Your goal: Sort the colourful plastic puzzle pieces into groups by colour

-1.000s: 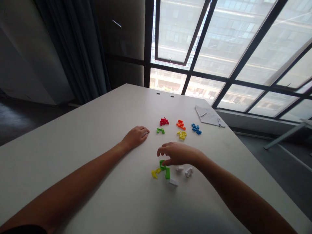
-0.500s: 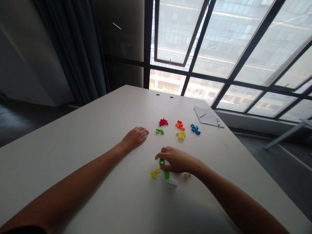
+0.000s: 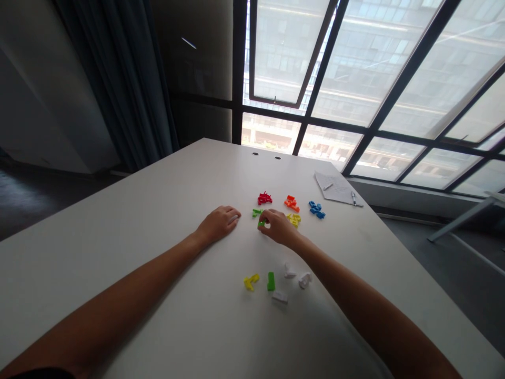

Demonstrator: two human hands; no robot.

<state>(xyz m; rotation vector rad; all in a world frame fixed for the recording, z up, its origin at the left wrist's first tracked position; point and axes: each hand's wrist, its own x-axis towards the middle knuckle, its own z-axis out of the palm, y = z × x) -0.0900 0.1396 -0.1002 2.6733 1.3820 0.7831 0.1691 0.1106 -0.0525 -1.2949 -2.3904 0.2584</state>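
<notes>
My right hand (image 3: 279,227) pinches a green plastic piece (image 3: 261,223) between thumb and fingers, just in front of the green pile (image 3: 256,212). Beside that wrist sits the yellow pile (image 3: 294,219), partly covered by the hand. My left hand (image 3: 221,222) rests on the table with its fingers curled round a small whitish piece (image 3: 234,217), mostly hidden. Nearer me lie a yellow piece (image 3: 251,281), an upright-looking green piece (image 3: 271,281) and several white pieces (image 3: 280,297).
Red pieces (image 3: 264,198), orange pieces (image 3: 291,202) and blue pieces (image 3: 316,209) form separate piles farther back on the white table (image 3: 177,195). A written sheet of paper (image 3: 339,190) with two pens lies at the right edge. Windows stand behind.
My right hand has moved away from me with a green piece, from the loose pieces to the green pile. White pieces it covered now show. My left hand has stayed still.
</notes>
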